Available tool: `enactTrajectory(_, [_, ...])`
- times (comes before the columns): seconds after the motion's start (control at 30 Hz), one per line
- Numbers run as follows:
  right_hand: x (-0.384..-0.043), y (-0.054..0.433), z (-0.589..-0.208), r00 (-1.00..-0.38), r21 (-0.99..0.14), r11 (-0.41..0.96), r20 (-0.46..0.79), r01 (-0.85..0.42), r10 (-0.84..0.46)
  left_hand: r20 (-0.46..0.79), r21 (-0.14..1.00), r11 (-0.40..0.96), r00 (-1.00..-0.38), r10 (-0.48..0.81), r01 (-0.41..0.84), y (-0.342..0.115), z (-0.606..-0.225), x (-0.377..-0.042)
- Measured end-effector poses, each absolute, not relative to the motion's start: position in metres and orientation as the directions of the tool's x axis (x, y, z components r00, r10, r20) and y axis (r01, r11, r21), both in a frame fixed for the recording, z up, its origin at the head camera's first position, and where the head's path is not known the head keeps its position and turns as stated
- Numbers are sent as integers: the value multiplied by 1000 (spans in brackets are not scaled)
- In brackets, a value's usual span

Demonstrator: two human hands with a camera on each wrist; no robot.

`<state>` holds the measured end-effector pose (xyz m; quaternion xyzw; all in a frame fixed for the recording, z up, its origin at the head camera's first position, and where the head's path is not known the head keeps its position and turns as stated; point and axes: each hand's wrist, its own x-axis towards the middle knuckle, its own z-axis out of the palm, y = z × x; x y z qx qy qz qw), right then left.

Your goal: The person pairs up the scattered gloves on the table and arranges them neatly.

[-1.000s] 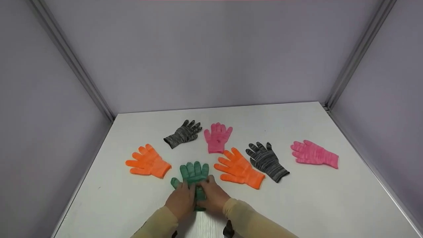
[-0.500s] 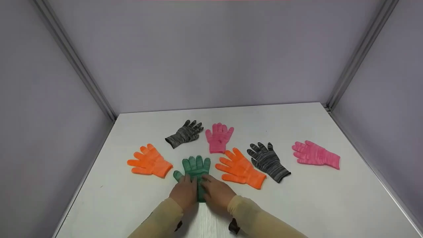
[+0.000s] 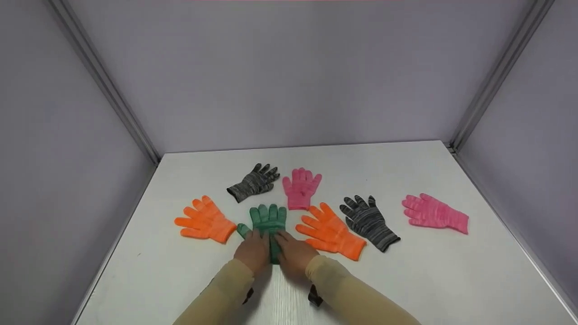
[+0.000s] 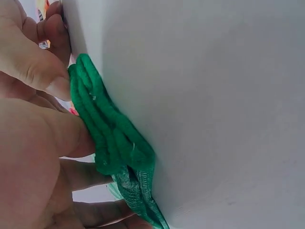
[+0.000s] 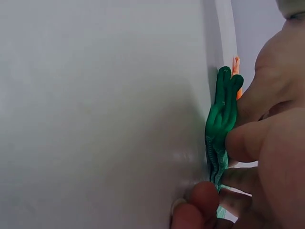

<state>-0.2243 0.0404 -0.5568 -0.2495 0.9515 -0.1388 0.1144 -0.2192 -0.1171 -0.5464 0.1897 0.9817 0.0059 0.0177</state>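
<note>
The place looks like a booth (image 3: 384, 90) of the kind found in a lab or workshop, though which of the two cannot be told. Smooth, plain grey walls (image 3: 298, 72) rise at the back, left and right, and grooved grey posts (image 3: 110, 85), like metal framing, run up both corners where they meet. A white table (image 3: 433, 275) fills the space between the walls, with gloves (image 3: 206, 221) in several colours spread across its top.

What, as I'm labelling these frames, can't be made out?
Head view: lower sides of the green glove, covered by left hand and right hand.
Left wrist view: left hand's base, cut off by the left edge.
Right wrist view: most of an orange glove, behind green glove and right hand.
</note>
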Motion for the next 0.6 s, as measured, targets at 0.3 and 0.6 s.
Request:
enactTrajectory(0.3, [-223,43,-559,-843,-336,839,-185,-428,-504,-7,2,926,-926,377,377,-117,-551,-217])
enactTrajectory(0.6, [-215,76,-545,-778,-568,667,-72,-482,-624,123,-13,912,-905,408,409,-123,-556,-221])
